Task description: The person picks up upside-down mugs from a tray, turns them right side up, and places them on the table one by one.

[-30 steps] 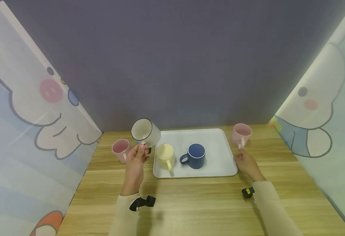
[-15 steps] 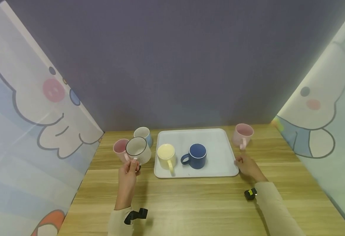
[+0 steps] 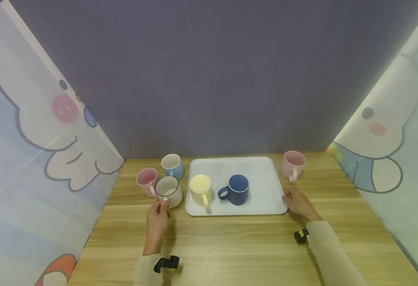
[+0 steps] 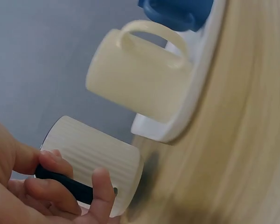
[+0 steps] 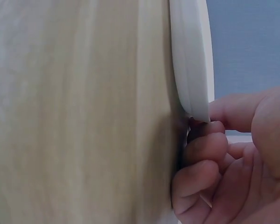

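Note:
My left hand grips the dark handle of a white ribbed mug with a black rim. That mug is upright, close over the table left of the white tray. My right hand pinches the tray's right edge near the front corner, thumb on top and fingers curled below in the right wrist view. On the tray stand a yellow mug, handle toward me, and a dark blue mug, handle pointing left.
A pink mug and a light blue mug stand left of the tray, close around the white mug. Another pink mug is beyond my right hand. A grey panel closes off the back of the wooden table.
The white mug came down and left in my left hand, from over the tray's left edge to low beside the pink and light blue mugs. My right hand stays at the tray's edge.

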Motion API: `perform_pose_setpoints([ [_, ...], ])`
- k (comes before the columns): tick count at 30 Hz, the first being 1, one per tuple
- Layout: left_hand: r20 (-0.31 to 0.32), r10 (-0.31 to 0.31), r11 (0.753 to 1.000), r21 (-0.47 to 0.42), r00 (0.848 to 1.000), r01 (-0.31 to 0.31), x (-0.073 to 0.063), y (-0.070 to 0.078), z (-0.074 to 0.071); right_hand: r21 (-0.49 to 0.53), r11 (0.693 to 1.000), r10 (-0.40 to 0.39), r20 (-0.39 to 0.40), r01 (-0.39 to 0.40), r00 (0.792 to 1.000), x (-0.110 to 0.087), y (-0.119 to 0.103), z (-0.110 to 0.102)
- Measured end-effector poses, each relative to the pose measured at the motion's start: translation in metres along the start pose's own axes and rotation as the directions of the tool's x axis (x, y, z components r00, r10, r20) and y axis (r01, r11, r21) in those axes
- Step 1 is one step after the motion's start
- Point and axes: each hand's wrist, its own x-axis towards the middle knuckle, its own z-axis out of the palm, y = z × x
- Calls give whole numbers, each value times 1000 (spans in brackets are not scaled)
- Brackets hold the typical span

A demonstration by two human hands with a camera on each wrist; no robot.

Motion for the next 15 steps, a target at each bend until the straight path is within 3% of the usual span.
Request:
perform_pose_setpoints([
  [7, -23, 0, 999, 33, 1000, 1, 6, -15, 0, -11, 1000, 17, -1, -17, 1000, 1, -2, 3],
  [15, -29, 6, 997, 81, 1000, -4, 6, -18, -1, 1, 1000, 9, -3, -9, 1000, -1, -3, 2],
])
